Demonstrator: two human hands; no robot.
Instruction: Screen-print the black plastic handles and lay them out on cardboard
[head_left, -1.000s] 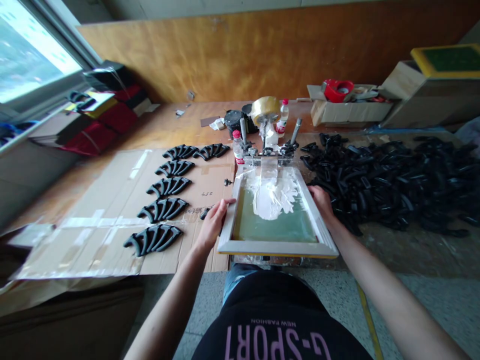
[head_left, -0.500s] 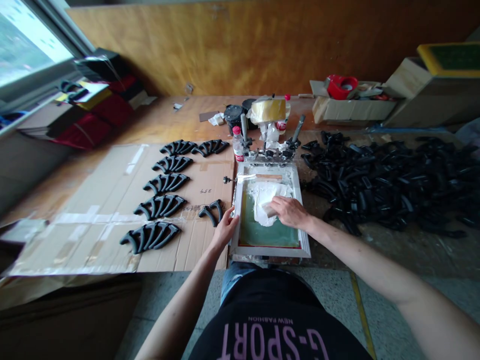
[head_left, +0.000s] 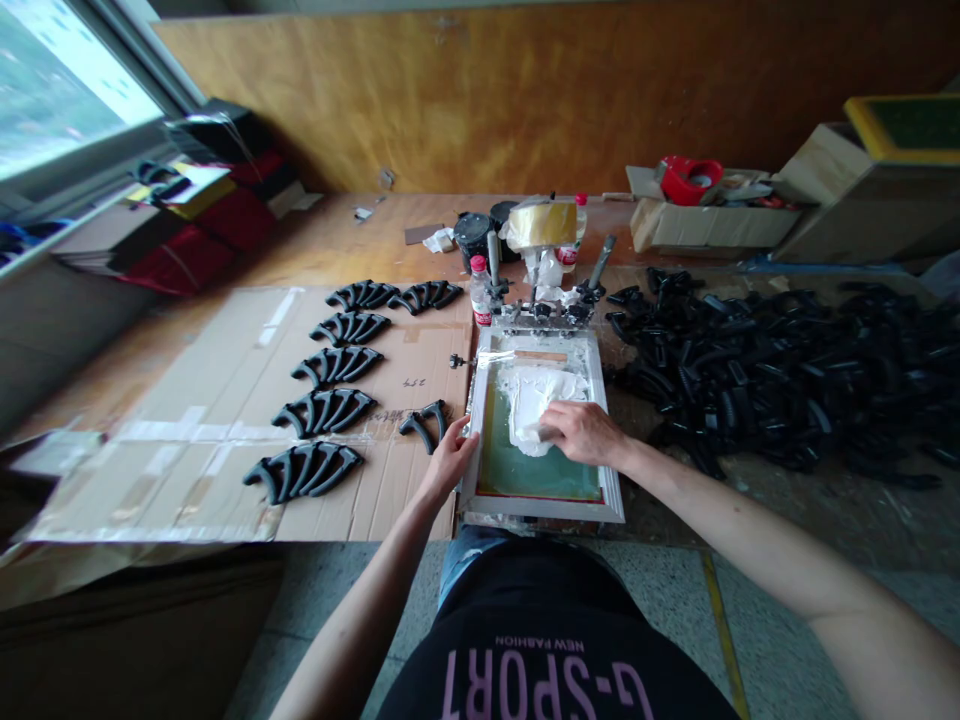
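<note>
A white-framed printing screen (head_left: pixel 541 505) with green mesh lies flat in front of me, smeared with white ink (head_left: pixel 536 395). My right hand (head_left: pixel 581 432) is closed on a squeegee whose white-coated edge shows at the ink. My left hand (head_left: pixel 450 458) presses on the frame's left edge, its fingers curled against it. One black curved plastic part (head_left: pixel 426 422) lies just left of that hand on the cardboard.
Fanned stacks of black parts (head_left: pixel 326 409) lie in rows on flattened cardboard (head_left: pixel 202 440) to the left. A large heap of black parts (head_left: pixel 765 365) fills the right. Bottles (head_left: pixel 479 292), a tape roll (head_left: pixel 541 222) and clamps sit behind the screen; boxes (head_left: pixel 705 225) stand at the back right.
The screen has come down from raised to flat. My right hand left the frame's right edge, took the squeegee and has drawn it slightly towards me. A single black part now shows beside my left hand.
</note>
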